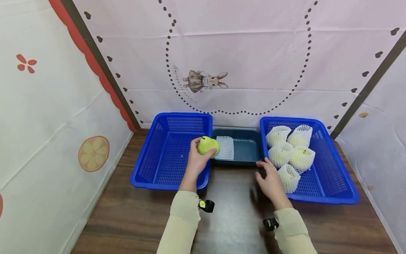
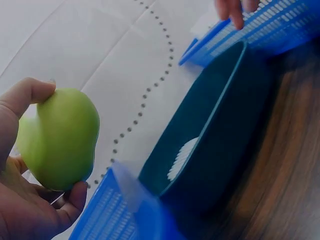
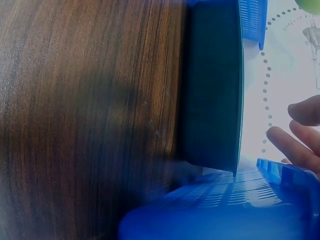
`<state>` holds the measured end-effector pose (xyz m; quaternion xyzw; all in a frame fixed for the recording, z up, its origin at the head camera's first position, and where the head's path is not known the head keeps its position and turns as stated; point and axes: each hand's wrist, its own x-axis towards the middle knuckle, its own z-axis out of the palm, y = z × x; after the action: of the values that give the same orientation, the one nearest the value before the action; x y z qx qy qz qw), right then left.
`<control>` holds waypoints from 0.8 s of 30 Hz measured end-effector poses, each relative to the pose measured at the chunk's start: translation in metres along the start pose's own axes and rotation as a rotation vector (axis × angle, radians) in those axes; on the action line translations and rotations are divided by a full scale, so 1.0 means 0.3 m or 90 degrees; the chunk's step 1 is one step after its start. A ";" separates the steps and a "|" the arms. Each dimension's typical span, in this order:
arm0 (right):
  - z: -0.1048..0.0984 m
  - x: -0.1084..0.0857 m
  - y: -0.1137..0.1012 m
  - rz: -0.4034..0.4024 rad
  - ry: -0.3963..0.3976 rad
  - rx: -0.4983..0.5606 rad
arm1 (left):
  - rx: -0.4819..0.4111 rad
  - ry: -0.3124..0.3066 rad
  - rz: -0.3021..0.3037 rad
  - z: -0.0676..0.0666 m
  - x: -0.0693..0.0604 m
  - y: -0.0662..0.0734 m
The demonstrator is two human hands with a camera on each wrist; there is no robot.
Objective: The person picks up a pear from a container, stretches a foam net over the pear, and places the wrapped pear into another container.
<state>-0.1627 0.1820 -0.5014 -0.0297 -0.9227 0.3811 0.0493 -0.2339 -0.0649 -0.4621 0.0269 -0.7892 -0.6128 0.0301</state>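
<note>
A green pear [image 1: 207, 146] is gripped in my left hand [image 1: 197, 158], above the right rim of the left blue basket [image 1: 171, 158]. In the left wrist view the thumb and fingers curl round the pear [image 2: 62, 135] from both sides. My right hand [image 1: 271, 181] holds nothing; its fingers are relaxed beside the left wall of the right blue basket [image 1: 330, 176]. Between the baskets stands a dark teal tray [image 1: 248, 146], with a white foam net sleeve [image 1: 225, 148] lying flat in its left part. Several pears in foam nets [image 1: 280, 153] sit in the right basket.
Both baskets and the tray stand on a dark wooden table [image 1: 234, 211]. Behind them rises a pale printed cloth wall [image 1: 253, 63], with further cloth walls on the left and right. No fruit shows in the left basket.
</note>
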 end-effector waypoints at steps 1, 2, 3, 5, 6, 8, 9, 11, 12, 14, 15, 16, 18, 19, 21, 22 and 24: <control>-0.001 0.000 0.001 0.000 0.001 0.000 | 0.000 -0.002 0.001 0.013 -0.003 0.000; -0.001 0.000 0.002 0.000 0.001 -0.001 | 0.002 -0.005 0.003 0.026 -0.007 -0.001; -0.002 0.000 0.002 -0.001 0.002 -0.001 | 0.006 -0.007 0.008 0.039 -0.011 -0.001; -0.002 0.000 0.004 -0.007 0.004 -0.001 | 0.022 -0.009 0.015 0.065 -0.022 -0.002; -0.002 0.000 0.004 -0.010 0.007 0.001 | 0.028 -0.011 0.021 0.077 -0.029 -0.003; -0.002 -0.001 0.005 -0.015 0.010 0.002 | 0.040 -0.017 0.029 0.103 -0.043 -0.005; -0.002 -0.002 0.004 -0.017 0.011 0.003 | 0.047 -0.019 0.036 0.116 -0.050 -0.007; -0.002 -0.003 0.005 -0.019 0.012 0.004 | 0.054 -0.029 0.039 0.143 -0.065 -0.013; -0.002 -0.003 0.005 -0.019 0.011 0.004 | 0.055 -0.034 0.040 0.156 -0.073 -0.017; -0.002 -0.003 0.006 -0.018 0.008 0.003 | 0.052 -0.041 0.035 0.181 -0.088 -0.030; -0.001 -0.003 0.006 -0.019 0.008 0.003 | 0.052 -0.042 0.033 0.193 -0.095 -0.038; -0.001 -0.002 0.007 -0.020 0.008 0.003 | 0.055 -0.040 0.031 0.204 -0.101 -0.047; -0.001 -0.001 0.007 -0.022 0.009 0.004 | 0.069 -0.031 0.027 0.223 -0.116 -0.067; 0.000 -0.002 0.007 -0.022 0.010 0.005 | 0.074 -0.026 0.028 0.232 -0.123 -0.079; 0.000 -0.002 0.006 -0.023 0.012 0.007 | 0.081 -0.021 0.024 0.251 -0.135 -0.105; 0.000 -0.002 0.006 -0.022 0.012 0.007 | 0.082 -0.022 0.018 0.259 -0.142 -0.117; 0.000 -0.002 0.005 -0.020 0.011 0.008 | 0.075 -0.028 0.006 0.274 -0.153 -0.145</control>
<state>-0.1621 0.1830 -0.5026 -0.0181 -0.9202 0.3859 0.0633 -0.1944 0.0075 -0.5252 0.0111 -0.8245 -0.5656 0.0141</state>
